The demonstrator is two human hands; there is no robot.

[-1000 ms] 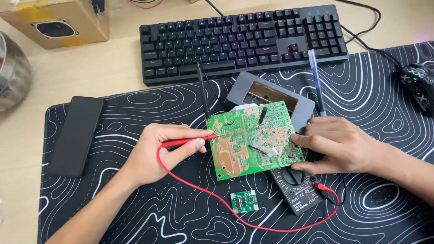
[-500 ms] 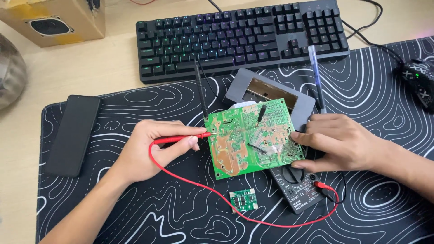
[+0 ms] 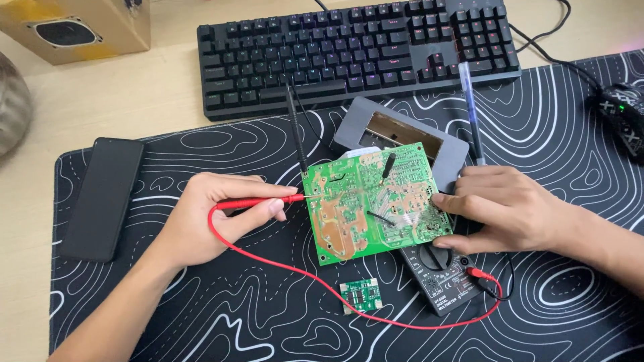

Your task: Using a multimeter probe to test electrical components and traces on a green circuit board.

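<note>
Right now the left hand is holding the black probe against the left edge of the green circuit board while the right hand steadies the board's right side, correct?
Not quite. In the head view the left hand holds the red probe, not the black one, with its tip at the left edge of the green circuit board. The black probe lies unheld. The right hand does steady the board's right side.

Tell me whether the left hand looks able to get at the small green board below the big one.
Probably yes: the small green board lies bare on the mat, with only the red lead between it and the left hand.
</note>
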